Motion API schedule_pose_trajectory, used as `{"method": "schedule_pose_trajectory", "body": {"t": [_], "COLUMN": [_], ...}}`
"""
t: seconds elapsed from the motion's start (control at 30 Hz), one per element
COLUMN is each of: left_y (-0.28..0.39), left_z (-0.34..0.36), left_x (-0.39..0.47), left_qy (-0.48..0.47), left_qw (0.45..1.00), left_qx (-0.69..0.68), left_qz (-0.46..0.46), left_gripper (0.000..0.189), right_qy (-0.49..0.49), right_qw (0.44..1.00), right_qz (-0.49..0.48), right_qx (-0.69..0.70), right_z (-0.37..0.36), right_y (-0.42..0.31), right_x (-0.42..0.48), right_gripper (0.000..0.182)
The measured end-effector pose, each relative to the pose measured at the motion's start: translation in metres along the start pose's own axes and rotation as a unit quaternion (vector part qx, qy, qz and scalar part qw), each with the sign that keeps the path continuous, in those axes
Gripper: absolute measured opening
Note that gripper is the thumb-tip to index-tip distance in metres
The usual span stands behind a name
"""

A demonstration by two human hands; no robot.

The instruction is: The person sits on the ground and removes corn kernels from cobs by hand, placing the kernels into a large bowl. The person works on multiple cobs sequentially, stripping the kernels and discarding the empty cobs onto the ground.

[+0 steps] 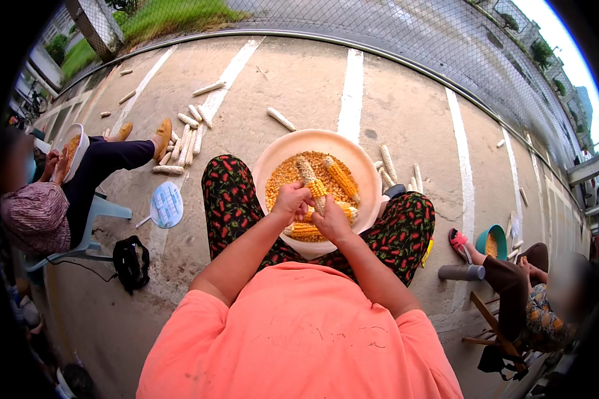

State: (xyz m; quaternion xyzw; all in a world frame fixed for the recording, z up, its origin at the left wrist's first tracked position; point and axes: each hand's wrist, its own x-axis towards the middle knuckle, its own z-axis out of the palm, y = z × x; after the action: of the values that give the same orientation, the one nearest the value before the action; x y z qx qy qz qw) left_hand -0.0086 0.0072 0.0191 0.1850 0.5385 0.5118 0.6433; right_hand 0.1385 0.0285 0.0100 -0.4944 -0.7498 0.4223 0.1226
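A wide, pale plastic basin [372, 172] rests on my lap, between my knees. Loose yellow corn kernels [282, 174] cover its inside. Over them, both my hands grip one partly shelled corn cob [307, 172], bare towards its far end with a band of yellow kernels nearer me. My left hand [293, 202] is closed around its left side, and my right hand [331, 217] holds its near end. To the right, another partly shelled corn cob [343, 178] lies on the kernels. More cobs with kernels [304, 231] lie under and beside my hands.
Bare corn cobs [184, 144] lie piled on the concrete at left, others [388, 163] beyond the basin's right side. A seated person at left holds a white basin [82, 149]; another sits at right by a green basin [499, 239]. A hand fan [166, 204] and flask [461, 272] are nearby.
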Motion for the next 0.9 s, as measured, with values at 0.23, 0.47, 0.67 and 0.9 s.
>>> {"method": "schedule_pose_trajectory", "body": {"t": [0.23, 0.47, 0.67, 0.9], "left_y": [-0.003, 0.002, 0.003, 0.001], "left_z": [0.002, 0.003, -0.002, -0.003], "left_x": [0.001, -0.005, -0.004, -0.003], "left_qy": [0.02, 0.017, 0.038, -0.08], "left_qw": [1.0, 0.999, 0.995, 0.994], "left_qx": [0.003, 0.028, 0.042, 0.04], "left_qz": [0.01, 0.034, 0.078, 0.061], "left_gripper": [0.007, 0.028, 0.042, 0.034], "right_qy": [0.011, 0.002, 0.003, -0.047], "right_qw": [1.0, 0.989, 0.973, 0.976], "right_qz": [-0.01, 0.005, -0.031, 0.03], "right_qx": [-0.008, 0.149, 0.23, 0.208], "right_z": [0.002, 0.007, -0.005, -0.016], "right_y": [0.001, 0.006, 0.004, -0.001], "right_x": [-0.001, 0.007, 0.015, 0.011], "right_gripper": [0.038, 0.039, 0.041, 0.034]}}
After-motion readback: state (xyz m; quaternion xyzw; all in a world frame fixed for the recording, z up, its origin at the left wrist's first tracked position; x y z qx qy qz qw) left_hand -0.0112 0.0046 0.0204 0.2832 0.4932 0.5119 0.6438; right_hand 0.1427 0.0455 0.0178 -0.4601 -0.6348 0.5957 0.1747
